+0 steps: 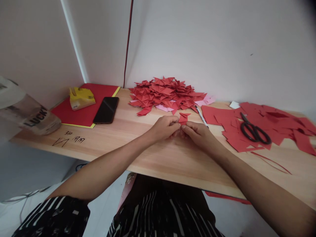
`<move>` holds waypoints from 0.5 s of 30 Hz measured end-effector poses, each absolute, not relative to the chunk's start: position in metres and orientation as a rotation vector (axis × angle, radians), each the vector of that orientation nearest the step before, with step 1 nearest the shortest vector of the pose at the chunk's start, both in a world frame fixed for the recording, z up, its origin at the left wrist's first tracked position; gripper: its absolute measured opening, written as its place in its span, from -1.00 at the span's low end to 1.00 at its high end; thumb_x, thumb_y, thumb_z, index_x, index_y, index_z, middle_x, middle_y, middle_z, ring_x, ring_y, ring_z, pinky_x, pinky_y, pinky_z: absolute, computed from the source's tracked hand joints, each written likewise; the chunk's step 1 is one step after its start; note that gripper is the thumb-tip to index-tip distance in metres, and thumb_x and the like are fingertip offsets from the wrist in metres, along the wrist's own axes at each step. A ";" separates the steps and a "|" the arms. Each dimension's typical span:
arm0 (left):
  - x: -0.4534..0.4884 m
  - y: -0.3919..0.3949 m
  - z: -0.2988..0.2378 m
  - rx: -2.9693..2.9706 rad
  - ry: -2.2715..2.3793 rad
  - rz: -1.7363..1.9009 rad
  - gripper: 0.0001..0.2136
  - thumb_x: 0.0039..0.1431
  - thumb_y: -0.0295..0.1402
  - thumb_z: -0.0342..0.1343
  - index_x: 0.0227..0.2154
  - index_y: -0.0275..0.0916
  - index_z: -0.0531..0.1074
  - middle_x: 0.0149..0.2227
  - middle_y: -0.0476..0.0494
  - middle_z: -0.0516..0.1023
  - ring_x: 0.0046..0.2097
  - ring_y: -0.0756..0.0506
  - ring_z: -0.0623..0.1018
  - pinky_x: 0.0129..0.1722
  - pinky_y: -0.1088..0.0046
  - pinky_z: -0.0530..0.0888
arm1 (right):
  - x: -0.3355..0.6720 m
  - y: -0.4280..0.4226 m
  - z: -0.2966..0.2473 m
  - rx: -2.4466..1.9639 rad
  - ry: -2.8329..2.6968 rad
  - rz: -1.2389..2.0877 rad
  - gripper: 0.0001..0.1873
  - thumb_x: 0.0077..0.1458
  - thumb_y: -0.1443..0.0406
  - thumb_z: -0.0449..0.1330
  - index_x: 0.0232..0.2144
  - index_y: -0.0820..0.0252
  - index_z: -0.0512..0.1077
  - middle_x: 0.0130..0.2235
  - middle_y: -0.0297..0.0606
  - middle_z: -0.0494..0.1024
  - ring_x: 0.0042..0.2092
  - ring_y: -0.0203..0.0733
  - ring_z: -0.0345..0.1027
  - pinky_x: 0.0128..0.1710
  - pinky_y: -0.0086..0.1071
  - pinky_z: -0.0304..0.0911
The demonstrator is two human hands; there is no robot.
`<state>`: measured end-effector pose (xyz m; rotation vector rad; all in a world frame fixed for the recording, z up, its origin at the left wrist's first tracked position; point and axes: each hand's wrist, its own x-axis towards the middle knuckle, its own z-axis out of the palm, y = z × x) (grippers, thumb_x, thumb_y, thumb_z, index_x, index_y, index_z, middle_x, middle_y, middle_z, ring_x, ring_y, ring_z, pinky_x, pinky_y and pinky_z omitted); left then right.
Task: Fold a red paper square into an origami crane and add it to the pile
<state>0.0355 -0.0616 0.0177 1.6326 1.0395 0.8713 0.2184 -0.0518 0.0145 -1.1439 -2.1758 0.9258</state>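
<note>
Both my hands meet at the middle of the wooden table (153, 158). My left hand (164, 126) and my right hand (197, 133) pinch a small folded red paper piece (184, 118) between their fingertips, pressing it against the tabletop. Just behind them lies a heap of several folded red paper pieces (165, 92), with a few pink ones at its edge. To the right are spread cut red paper squares (271, 126) with black scissors (254, 131) lying on top.
A black phone (106, 109) and a yellow packet (81, 97) rest on a red sheet (84, 112) at the left. A clear container marked LUCKY (29, 113) lies at the far left edge. A pen (201, 116) lies by my right hand. White walls stand close behind.
</note>
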 end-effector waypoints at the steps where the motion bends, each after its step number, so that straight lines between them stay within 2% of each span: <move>1: 0.035 -0.062 0.018 1.637 1.036 0.872 -0.84 0.10 -0.41 -0.05 -0.58 -0.25 0.21 -0.64 0.08 0.34 -0.61 0.11 0.31 -0.59 0.61 0.26 | 0.218 -0.051 0.015 -1.147 -2.165 0.925 -0.67 0.22 0.20 0.00 -0.55 0.16 0.32 -0.53 -0.36 0.39 -0.45 -0.28 0.26 -0.39 -0.40 0.14; 6: 0.035 -0.062 0.018 1.679 0.996 0.868 -0.88 0.07 -0.42 -0.04 -0.55 -0.26 0.29 -0.64 0.08 0.33 -0.61 0.10 0.31 -0.59 0.60 0.25 | 0.218 -0.050 0.018 -1.126 -2.115 0.997 -0.67 0.19 0.19 0.01 -0.58 0.16 0.31 -0.56 -0.36 0.38 -0.48 -0.29 0.23 -0.43 -0.40 0.12; 15: 0.036 -0.060 0.018 1.610 0.982 0.824 -0.87 0.07 -0.45 -0.04 -0.56 -0.28 0.31 -0.67 0.09 0.30 -0.63 0.11 0.27 -0.58 0.61 0.24 | 0.218 -0.051 0.016 -1.099 -2.050 1.105 -0.70 0.14 0.23 -0.02 -0.57 0.16 0.34 -0.53 -0.33 0.40 -0.46 -0.26 0.26 -0.42 -0.38 0.17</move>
